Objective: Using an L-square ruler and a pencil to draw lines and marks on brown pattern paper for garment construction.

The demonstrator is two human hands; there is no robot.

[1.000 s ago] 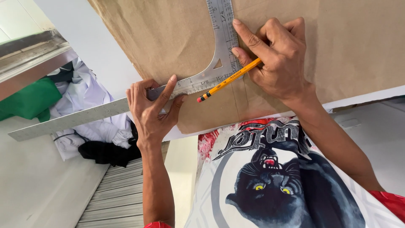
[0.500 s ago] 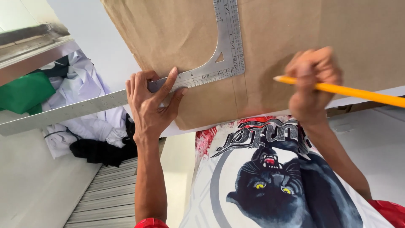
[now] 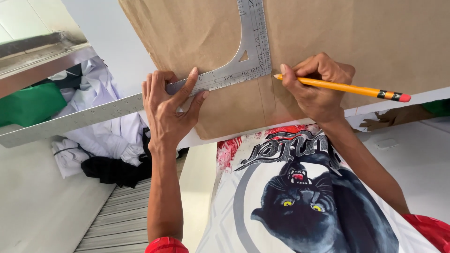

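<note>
Left hand, fingers spread, pins grey metal L-shaped tailor's square flat on brown pattern paper; right hand grips yellow pencil, tip at square's corner. Marking step, seemingly; steady ruler needed.

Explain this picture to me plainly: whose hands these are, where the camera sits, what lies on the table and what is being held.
One camera, worn on a person's head, looks down at that person's own bare hands. The left hand presses a metal L-shaped ruler flat on a sheet of brown paper that lies on a white table. The right hand holds a yellow pencil, tip on the paper near the ruler's corner. Below is the person's printed shirt; at left lies a pile of clothes.
</note>
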